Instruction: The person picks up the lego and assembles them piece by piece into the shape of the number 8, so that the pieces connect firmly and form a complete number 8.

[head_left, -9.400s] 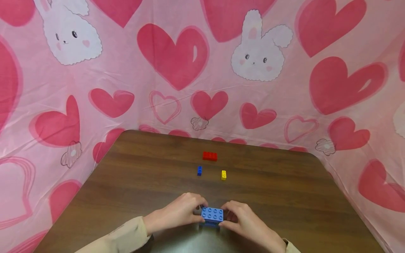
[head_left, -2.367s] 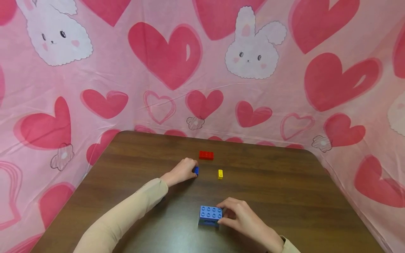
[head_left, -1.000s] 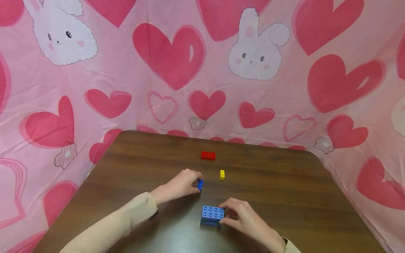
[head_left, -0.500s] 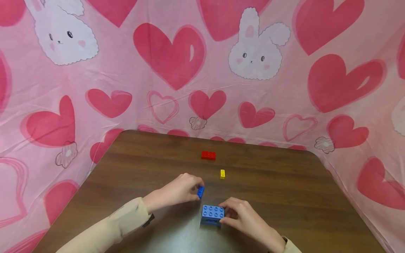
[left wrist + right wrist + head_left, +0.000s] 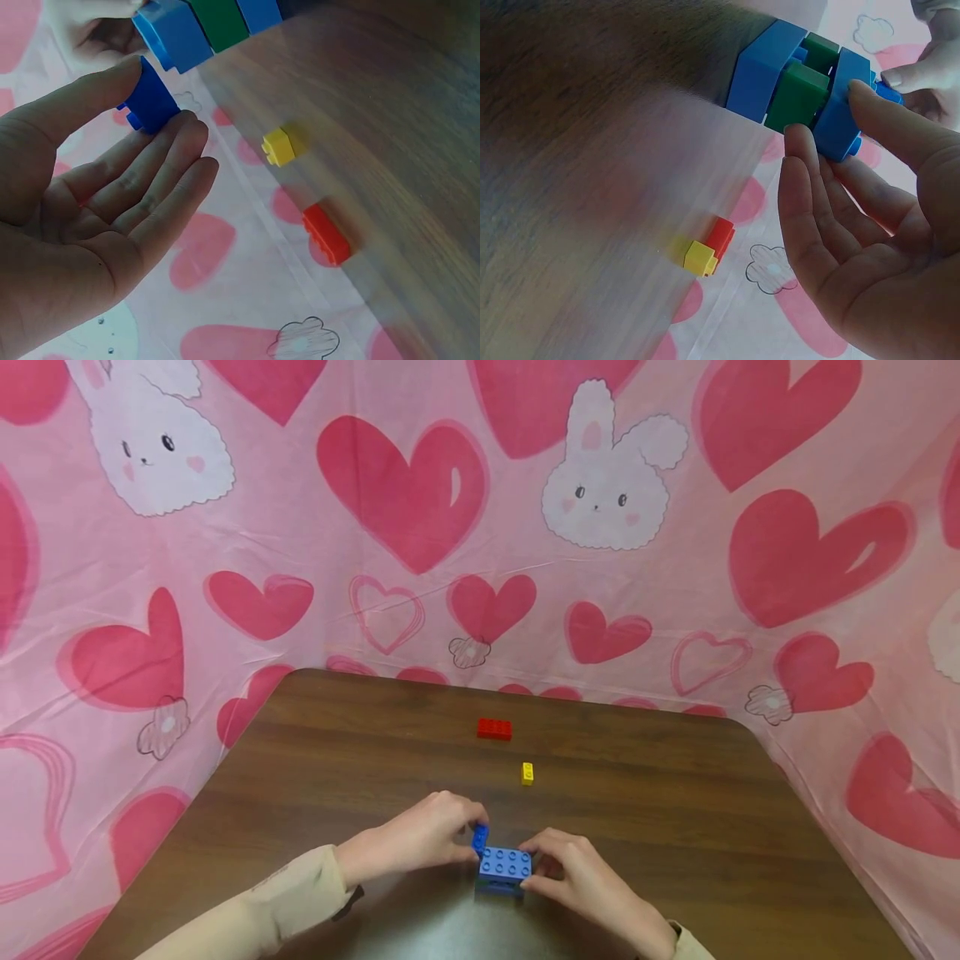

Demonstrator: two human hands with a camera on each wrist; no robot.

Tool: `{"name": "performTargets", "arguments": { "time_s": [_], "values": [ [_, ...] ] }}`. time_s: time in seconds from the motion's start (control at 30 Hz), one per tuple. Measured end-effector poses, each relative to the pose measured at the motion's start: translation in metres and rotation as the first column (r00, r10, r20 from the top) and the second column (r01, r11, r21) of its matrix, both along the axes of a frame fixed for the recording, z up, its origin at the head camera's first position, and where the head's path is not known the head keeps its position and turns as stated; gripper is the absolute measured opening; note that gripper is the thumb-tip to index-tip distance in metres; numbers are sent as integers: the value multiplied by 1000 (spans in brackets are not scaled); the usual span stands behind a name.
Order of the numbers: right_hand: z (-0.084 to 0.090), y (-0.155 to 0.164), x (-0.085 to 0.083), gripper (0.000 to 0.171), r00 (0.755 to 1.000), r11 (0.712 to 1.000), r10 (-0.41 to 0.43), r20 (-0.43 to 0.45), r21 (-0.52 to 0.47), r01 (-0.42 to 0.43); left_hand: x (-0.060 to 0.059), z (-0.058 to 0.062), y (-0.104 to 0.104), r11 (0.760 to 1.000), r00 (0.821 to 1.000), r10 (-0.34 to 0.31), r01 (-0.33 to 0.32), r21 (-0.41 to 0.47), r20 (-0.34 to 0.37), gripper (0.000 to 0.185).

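Thumb and fingers of my left hand (image 5: 416, 837) pinch a small dark blue toy brick (image 5: 480, 837) with two studs. It is at the back left corner of a brick stack (image 5: 504, 863); whether the two touch I cannot tell. My right hand (image 5: 588, 881) grips the stack's right end, thumb in front and fingers behind. In the right wrist view, the stack has a blue brick (image 5: 769, 71) at the bottom, green bricks (image 5: 799, 97) with a gap in the middle, and another blue brick (image 5: 842, 105) on top. Its upper face bears several bare studs.
On the brown wooden table (image 5: 337, 752), a two-stud yellow brick (image 5: 528, 774) stands beyond the stack. Farther back lies a red brick (image 5: 495, 729). A pink cloth (image 5: 517, 552) with hearts and rabbits hangs behind the table.
Both hands were on the stack at first. My left hand then took the small blue brick from farther back and brought it to the stack's corner. The right hand stayed.
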State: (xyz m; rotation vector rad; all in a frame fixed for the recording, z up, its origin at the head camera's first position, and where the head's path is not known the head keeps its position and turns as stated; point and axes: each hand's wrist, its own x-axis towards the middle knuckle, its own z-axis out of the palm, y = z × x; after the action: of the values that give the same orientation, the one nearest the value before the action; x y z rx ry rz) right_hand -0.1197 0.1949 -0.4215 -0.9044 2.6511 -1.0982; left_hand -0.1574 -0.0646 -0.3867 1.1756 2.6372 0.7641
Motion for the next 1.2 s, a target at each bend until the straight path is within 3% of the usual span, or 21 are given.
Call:
{"name": "performTargets", "arguments": {
  "time_s": [0.2,0.5,1.2],
  "values": [
    [0,0,0,32,1000,1000,-9,19,3,9,5,2,2,1000,1000,-21,21,-12,-16,31],
    [0,0,0,31,1000,1000,5,7,-8,-5,11,1,3,1000,1000,-18,18,-25,16,30],
    [0,1,-1,31,1000,1000,4,25,-4,-4,13,-4,9,999,993,-32,29,-27,-117,28]
  ]
}}
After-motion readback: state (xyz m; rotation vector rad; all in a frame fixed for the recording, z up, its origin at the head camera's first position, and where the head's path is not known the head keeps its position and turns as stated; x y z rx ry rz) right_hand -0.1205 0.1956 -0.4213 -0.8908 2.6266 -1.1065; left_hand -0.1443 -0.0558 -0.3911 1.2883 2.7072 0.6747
